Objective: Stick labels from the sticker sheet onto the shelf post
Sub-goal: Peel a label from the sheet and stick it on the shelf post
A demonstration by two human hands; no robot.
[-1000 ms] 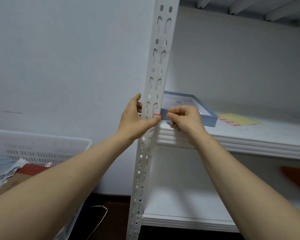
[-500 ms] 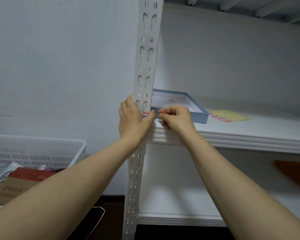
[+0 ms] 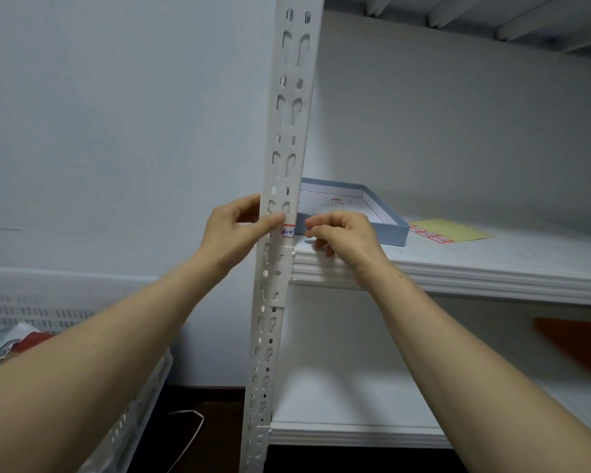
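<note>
A plain pale wall fills the left half of the frame, and white shelving takes up the right. A white perforated metal shelf post [image 3: 289,165] runs from the top centre down to the bottom centre, leaning slightly. The white upper shelf board [image 3: 492,264] meets it at mid-height, and a lower white shelf board [image 3: 338,404] sits beneath.

A small white label with a red border and dark handwriting [image 3: 288,230] lies on the front face of the post, just above the upper shelf board. The left hand [image 3: 232,230] reaches in from the lower left; its thumb presses flat across the post onto the label's left edge, while its fingers curl behind the post. The right hand [image 3: 345,233] comes from the lower right, its fingers bent and pinched together just right of the label at the post's edge; whether its fingertips actually touch the label cannot be told.

On the upper shelf, behind the right hand, sits a shallow blue cardboard box lid with a white inside [image 3: 372,213]. Just right of it lies a yellow sticker sheet with red-bordered labels along its near edge [image 3: 451,230], flat on the shelf.

At the lower left stands a white slotted plastic basket [image 3: 41,312] holding some printed packaging, blurred. A blurred orange shape [image 3: 574,346] shows at the right edge on the lower shelf.
</note>
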